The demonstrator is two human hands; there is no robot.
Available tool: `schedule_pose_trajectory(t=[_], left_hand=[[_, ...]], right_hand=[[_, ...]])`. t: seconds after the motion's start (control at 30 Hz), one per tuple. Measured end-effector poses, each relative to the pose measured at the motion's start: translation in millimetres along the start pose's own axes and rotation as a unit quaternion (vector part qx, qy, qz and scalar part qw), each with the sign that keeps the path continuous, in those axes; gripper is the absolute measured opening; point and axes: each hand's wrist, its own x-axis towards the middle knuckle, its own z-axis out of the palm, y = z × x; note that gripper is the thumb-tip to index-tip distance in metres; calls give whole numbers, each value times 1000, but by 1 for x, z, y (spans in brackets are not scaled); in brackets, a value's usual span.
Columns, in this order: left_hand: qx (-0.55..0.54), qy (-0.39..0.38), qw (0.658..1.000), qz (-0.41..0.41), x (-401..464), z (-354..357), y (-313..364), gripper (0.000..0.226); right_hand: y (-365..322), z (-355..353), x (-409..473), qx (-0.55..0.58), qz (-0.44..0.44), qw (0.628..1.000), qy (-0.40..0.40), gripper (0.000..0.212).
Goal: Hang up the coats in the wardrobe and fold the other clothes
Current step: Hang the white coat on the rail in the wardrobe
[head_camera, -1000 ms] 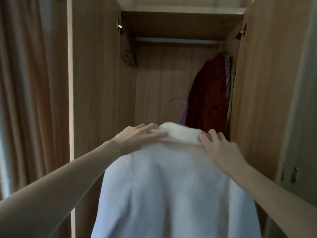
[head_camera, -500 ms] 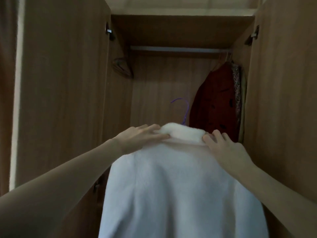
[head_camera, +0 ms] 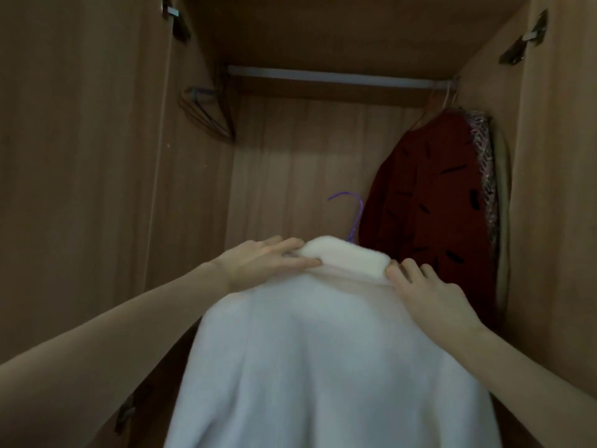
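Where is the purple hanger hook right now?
In the head view, the purple hanger hook rises centrally behind the white coat's collar, just left of the red coat, below the rail.

Head view, close, tilted upward into the open wardrobe (head_camera: 97, 156).

Wardrobe count: garments, hangers, hands.

One white fleece coat (head_camera: 329, 367) on one purple hanger (head_camera: 353, 215); one dark red coat (head_camera: 426, 205) hanging, with one patterned garment (head_camera: 484, 163) and one pale garment (head_camera: 504, 195) edge-on behind it; one rail (head_camera: 336, 77); a bunch of bare hangers (head_camera: 206, 114), number unclear; two hands, left hand (head_camera: 265, 263), right hand (head_camera: 429, 292); two open doors, left door (head_camera: 80, 156), right door (head_camera: 555, 189).
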Motion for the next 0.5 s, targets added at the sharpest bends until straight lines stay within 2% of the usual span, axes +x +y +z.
schedule_pose_trajectory(t=[0.27, 0.5], left_hand=[[-4, 38, 999, 22, 76, 42, -83, 66], [20, 75, 997, 28, 162, 57, -132, 70]], right_hand=[[14, 72, 74, -64, 24, 998, -1, 38], [50, 113, 131, -135, 45, 990, 16, 36]])
